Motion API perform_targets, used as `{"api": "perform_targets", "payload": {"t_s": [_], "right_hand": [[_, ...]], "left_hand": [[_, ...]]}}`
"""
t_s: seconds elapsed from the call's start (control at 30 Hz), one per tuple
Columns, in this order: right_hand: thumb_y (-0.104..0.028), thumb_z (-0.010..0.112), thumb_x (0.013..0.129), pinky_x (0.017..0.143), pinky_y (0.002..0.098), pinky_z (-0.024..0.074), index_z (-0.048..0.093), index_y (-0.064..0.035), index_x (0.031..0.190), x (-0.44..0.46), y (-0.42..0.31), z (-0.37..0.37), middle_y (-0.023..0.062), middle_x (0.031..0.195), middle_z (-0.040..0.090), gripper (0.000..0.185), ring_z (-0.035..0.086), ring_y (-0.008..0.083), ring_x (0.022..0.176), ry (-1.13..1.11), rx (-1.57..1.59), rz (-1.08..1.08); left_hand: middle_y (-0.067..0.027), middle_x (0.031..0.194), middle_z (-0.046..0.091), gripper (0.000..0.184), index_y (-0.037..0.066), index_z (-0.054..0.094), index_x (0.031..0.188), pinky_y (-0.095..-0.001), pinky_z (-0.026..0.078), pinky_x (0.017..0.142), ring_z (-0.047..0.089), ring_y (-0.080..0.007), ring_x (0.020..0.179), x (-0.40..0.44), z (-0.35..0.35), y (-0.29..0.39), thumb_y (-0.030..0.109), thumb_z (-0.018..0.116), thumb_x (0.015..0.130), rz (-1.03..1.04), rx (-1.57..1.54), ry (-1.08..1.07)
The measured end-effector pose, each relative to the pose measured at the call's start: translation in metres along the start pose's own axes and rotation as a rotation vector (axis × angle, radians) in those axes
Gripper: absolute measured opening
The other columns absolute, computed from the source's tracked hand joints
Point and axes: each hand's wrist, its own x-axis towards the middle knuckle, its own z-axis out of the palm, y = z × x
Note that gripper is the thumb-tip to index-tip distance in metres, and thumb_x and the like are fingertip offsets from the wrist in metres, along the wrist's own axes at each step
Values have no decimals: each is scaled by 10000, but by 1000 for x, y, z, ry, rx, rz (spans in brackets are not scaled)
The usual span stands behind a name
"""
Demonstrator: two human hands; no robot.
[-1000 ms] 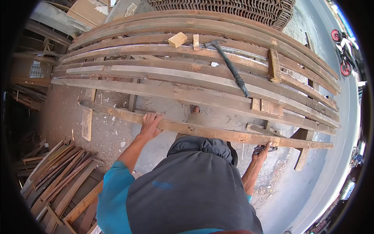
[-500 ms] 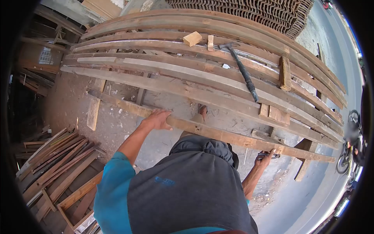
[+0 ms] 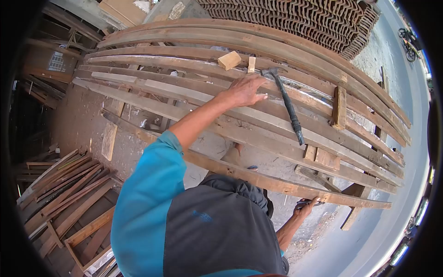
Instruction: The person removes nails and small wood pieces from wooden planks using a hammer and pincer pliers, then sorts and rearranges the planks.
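The near beam is brown and worn. The right hand is closed on a tool, thumb at this beam; the left hand, thumb apart, is near the hammer.

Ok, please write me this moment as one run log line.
left hand: open, over beams, near hammer | right hand: holding dark tool at nearest plank | hammer: lying across beams
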Motion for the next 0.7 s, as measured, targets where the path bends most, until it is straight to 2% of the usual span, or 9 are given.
{"api": "perform_targets", "payload": {"t_s": [0.07,0.13,0.3,0.37,0.5,0.53,0.6,0.63,0.7], "right_hand": [[-612,705,877,687,262,463,536,-59,1362,-6,-3,5,52,1189,616,755,580,137,938,-6,-15,8],[-549,750,864,517,221,452,638,-104,1149,-11,-4,12,16,951,673,540,572,103,653,64,76,-18],[-563,748,858,508,219,449,631,-101,1171,0,1,4,12,946,678,570,561,94,631,86,70,-20],[-570,743,857,526,213,460,616,-100,1215,1,0,-2,8,986,683,604,577,85,672,12,69,-16],[-565,743,859,581,200,486,597,-100,1263,-5,1,5,9,1059,683,634,619,99,779,75,90,-13],[-638,696,865,918,357,472,414,-52,1476,-7,-1,-4,97,1387,542,892,557,214,1163,-1,-11,0],[-627,714,860,775,321,500,490,-41,1391,1,5,-8,74,1251,592,822,599,187,1024,40,29,-12],[-623,729,851,748,323,496,519,-52,1364,-14,-5,6,53,1182,602,796,593,169,966,72,-12,5],[-624,744,838,623,284,484,561,-23,1250,-21,-7,14,60,1028,610,752,598,153,813,99,16,2]], "left_hand": [[-177,1336,574,504,60,592,1306,-463,415,1082,507,-368,1287,27,10,-1,274,738,874,-9,76,10],[-168,1371,543,484,66,596,1308,-466,385,1108,470,-359,1321,43,18,-9,247,727,879,-18,149,11],[-166,1403,476,481,107,620,1283,-501,334,1120,430,-360,1324,66,53,-48,93,692,808,88,413,-126],[-162,1387,486,488,109,622,1275,-497,350,1106,443,-362,1309,67,53,-49,78,690,793,86,378,-95],[-151,1347,509,493,94,618,1258,-489,409,1056,491,-367,1251,65,60,-58,45,683,772,136,224,66],[-150,1338,512,493,90,614,1256,-487,419,1047,498,-368,1246,65,62,-58,42,681,770,133,193,91],[-158,1359,503,508,91,601,1272,-490,404,1069,485,-373,1269,67,63,-56,58,685,772,129,210,102],[-166,1370,498,532,93,579,1298,-491,398,1078,478,-380,1282,67,65,-55,66,684,778,100,242,114],[-174,1382,492,555,96,556,1324,-492,392,1087,471,-386,1295,68,65,-52,73,683,784,125,254,111]]}}
